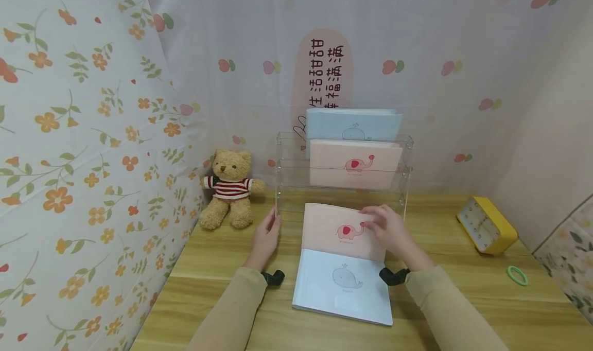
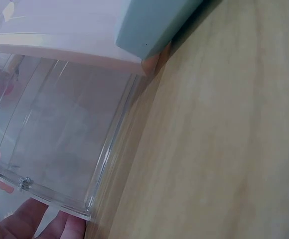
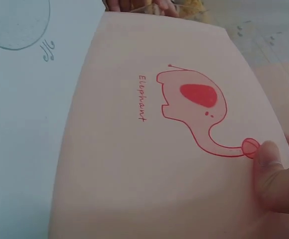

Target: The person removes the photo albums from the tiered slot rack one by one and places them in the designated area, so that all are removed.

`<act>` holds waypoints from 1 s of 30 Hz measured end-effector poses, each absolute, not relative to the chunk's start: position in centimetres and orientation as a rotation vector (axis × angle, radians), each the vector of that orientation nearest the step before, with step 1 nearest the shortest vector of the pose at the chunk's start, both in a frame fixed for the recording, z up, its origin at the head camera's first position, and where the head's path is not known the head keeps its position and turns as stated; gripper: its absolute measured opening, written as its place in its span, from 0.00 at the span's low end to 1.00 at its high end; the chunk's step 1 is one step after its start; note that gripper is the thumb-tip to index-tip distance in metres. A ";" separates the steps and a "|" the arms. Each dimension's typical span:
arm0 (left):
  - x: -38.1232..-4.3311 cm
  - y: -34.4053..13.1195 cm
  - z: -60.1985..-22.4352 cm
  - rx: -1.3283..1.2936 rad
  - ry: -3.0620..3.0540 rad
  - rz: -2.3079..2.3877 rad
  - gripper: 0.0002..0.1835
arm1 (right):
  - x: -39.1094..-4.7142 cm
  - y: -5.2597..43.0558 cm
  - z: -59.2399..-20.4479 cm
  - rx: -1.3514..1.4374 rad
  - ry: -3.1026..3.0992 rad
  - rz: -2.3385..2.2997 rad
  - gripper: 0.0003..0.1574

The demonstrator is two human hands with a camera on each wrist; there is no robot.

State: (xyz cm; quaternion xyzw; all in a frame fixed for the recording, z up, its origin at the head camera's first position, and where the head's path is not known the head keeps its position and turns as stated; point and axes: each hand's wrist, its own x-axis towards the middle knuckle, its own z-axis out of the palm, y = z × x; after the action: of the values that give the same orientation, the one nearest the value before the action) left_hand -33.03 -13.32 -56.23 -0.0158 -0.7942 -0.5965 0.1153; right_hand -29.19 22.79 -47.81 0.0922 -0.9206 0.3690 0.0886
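Observation:
In the head view, my right hand [image 1: 388, 232] pinches the top right of a pink elephant notebook [image 1: 321, 232]. In the right wrist view, the thumb [image 3: 274, 181] lies on its cover beside the elephant's trunk. A light-blue whale notebook [image 1: 317, 289] lies flat in front, against the pink one's lower edge. My left hand [image 1: 266, 240] holds the left side of a clear acrylic rack [image 1: 292, 163]. The left wrist view has fingers [image 2: 25, 219] around that side wall. Higher in the rack stand another pink elephant notebook [image 1: 326, 165] and a light-blue whale one [image 1: 324, 124].
A teddy bear [image 1: 229, 189] in a striped sweater sits left of the rack on the wooden table [image 1: 222, 268]. At the right are a yellow clock [image 1: 486, 225] and a green ring [image 1: 517, 275]. Patterned curtain cloth [image 1: 431, 83] hangs behind.

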 end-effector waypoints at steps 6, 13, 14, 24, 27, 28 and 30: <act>-32.9 -13.3 -56.3 -0.050 -2.338 -1.750 0.27 | -29.0 22.8 -47.9 0.218 -2.828 1.107 0.21; -33.0 -13.2 -56.2 -0.051 -2.334 -1.739 0.27 | -28.7 22.7 -49.0 0.262 -2.825 1.070 0.21; -33.0 -13.2 -56.3 -0.052 -2.333 -1.737 0.27 | -28.6 22.7 -49.1 0.269 -2.821 1.065 0.21; -33.0 -13.3 -56.2 -0.038 -2.335 -1.753 0.28 | -28.0 22.5 -50.4 0.307 -2.834 0.996 0.21; -33.1 -13.3 -56.3 -0.038 -2.343 -1.743 0.28 | -27.8 22.4 -50.9 0.300 -2.861 0.990 0.21; -33.1 -13.3 -56.3 -0.039 -2.343 -1.742 0.28 | -27.7 22.4 -51.0 0.295 -2.871 0.986 0.22; -33.1 -13.3 -56.3 -0.044 -2.343 -1.738 0.28 | -27.6 22.3 -51.2 0.297 -2.889 0.967 0.22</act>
State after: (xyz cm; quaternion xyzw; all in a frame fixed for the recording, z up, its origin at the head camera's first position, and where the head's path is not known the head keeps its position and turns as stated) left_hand -33.11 -13.30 -56.27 -0.0151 -0.7981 -0.5919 0.1120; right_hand -27.58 22.32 -51.19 0.0971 -0.9430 0.3158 0.0403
